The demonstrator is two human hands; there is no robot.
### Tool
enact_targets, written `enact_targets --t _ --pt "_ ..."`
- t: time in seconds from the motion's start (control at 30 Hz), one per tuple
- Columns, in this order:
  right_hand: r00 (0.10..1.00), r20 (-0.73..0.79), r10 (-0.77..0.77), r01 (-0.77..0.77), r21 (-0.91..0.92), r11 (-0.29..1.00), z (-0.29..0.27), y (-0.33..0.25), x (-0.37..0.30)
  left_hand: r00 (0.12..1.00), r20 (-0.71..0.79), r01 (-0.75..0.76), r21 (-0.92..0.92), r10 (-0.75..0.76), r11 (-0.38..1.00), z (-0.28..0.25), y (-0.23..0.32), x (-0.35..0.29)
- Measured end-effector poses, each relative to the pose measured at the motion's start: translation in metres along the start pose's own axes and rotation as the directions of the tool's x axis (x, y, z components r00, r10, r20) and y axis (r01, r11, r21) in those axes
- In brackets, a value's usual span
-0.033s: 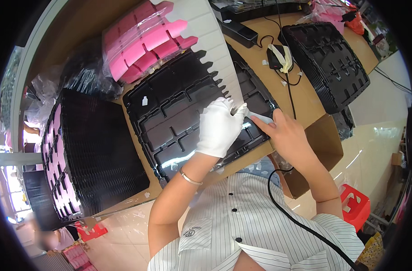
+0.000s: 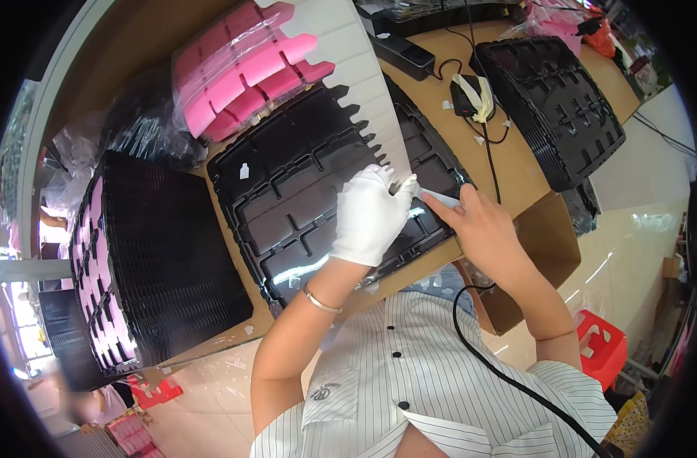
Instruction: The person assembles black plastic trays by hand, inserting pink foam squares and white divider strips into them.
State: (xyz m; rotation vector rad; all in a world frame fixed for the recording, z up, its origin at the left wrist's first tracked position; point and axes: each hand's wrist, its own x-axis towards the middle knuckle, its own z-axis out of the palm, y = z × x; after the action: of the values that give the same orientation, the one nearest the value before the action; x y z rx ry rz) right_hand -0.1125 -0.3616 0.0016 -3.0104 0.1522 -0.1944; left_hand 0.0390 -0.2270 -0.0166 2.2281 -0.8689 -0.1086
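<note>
A long white sheet with a notched edge (image 2: 363, 61) slants down over black moulded plastic trays (image 2: 287, 214) to my hands. My left hand (image 2: 373, 217), in a white glove, has its fingers closed around the lower part of the sheet. What lies inside that grip is partly hidden. Bare, my right hand (image 2: 482, 229) is at the sheet's pointed white end, thumb stretched along it and fingers bent at the tray's right edge. The end shows between thumb and forefinger.
Left of the trays stands a tall stack of black trays (image 2: 173, 259). Pink notched sheets in clear plastic (image 2: 249, 69) lie behind. More stacked black trays (image 2: 554, 107) are at right, beside a black device (image 2: 470, 95) with cables. An open cardboard box (image 2: 543, 263) and red stool (image 2: 600, 347) stand lower right.
</note>
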Motion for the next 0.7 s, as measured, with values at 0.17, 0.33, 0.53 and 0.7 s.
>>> enact_targets --t 0.17,0.33,0.53,0.7 --pt "0.986 -0.12 0.116 -0.06 0.394 0.917 0.001 -0.001 0.002 0.998 -0.023 -0.055 -0.099 0.053 0.994 0.0 -0.007 -0.001" --pt "0.915 -0.354 0.193 0.109 0.679 0.726 0.015 -0.014 -0.016 0.994 0.101 0.061 -0.23 -0.038 0.971 -0.022 0.009 -0.017" --pt "0.99 -0.058 0.132 -0.016 0.869 0.495 -0.002 -0.032 -0.038 0.998 0.036 -0.037 -0.403 0.056 0.914 -0.074 0.007 -0.053" --pt "0.868 -0.418 0.267 0.05 0.61 0.791 -0.006 -0.003 0.034 0.824 0.389 -0.083 -0.639 0.413 0.765 -0.133 -0.024 -0.107"
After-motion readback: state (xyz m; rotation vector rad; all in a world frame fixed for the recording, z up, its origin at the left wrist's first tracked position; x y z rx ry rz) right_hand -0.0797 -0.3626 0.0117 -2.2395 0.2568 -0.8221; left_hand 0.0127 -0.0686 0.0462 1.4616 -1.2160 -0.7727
